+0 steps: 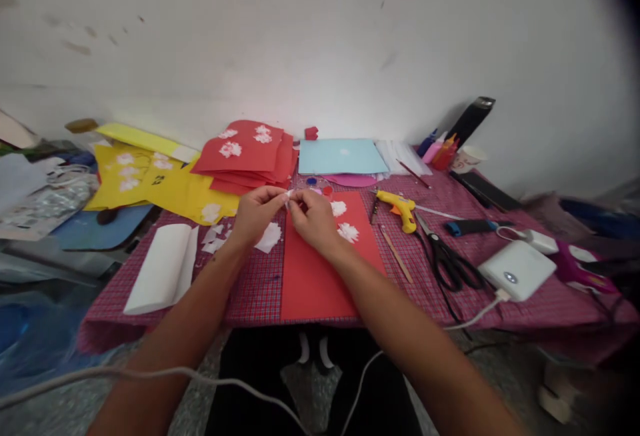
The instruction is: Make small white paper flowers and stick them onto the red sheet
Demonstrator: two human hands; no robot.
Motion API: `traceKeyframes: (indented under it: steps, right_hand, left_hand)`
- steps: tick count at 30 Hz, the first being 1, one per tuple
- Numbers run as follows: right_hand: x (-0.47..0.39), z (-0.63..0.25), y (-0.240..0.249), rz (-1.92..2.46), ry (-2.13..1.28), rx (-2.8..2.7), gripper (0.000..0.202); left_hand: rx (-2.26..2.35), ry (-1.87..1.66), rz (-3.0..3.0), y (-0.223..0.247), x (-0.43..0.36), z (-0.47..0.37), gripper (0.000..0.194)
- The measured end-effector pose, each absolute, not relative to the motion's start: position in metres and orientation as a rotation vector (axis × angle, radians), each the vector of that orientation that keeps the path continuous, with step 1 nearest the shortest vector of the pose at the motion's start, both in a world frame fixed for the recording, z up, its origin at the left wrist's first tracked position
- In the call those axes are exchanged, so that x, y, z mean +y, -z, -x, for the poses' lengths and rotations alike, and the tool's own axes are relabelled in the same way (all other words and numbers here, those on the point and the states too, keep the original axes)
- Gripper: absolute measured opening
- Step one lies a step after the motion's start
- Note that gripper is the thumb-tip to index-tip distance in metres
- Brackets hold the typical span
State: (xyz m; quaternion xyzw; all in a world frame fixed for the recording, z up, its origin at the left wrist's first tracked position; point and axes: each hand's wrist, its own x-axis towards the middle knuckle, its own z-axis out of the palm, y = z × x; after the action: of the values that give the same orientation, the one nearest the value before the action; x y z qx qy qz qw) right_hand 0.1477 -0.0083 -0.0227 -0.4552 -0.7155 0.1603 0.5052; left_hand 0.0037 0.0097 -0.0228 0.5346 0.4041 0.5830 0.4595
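Note:
My left hand (259, 211) and my right hand (314, 217) meet fingertip to fingertip above the far left corner of a red sheet (320, 283). Pinched between them is a small piece of white paper (289, 195), mostly covered by the fingers. White paper flowers (349, 232) lie on the red sheet, just right of my right hand. Left of the sheet, below my left hand, are a white paper stack (269, 237) and loose white scraps (213, 239). Paint pots, one blue (311, 181) and one red (327, 191), sit behind my hands.
A yellow glue gun (403, 208), a wooden stick (397, 256), black scissors (453, 263) and a white power box (517, 268) lie to the right. A white paper roll (161, 268) lies left. Red cards (245, 156) and a light blue sheet (343, 156) are near the wall.

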Motion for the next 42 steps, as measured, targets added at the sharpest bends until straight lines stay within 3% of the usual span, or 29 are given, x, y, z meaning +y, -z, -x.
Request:
traceKeyframes:
  steps: [12,42]
  right_hand:
    - [-0.002,-0.153,0.016,1.059,-0.676,-1.450,0.008]
    - [0.003,-0.149,0.026,1.040,-0.756,-1.414,0.009]
  left_hand:
    - [0.883,-1.459,-1.263,0.023,0.004,-0.017,0.020]
    - [0.790,-1.378,-1.111,0.019,0.007,-0.009,0.023]
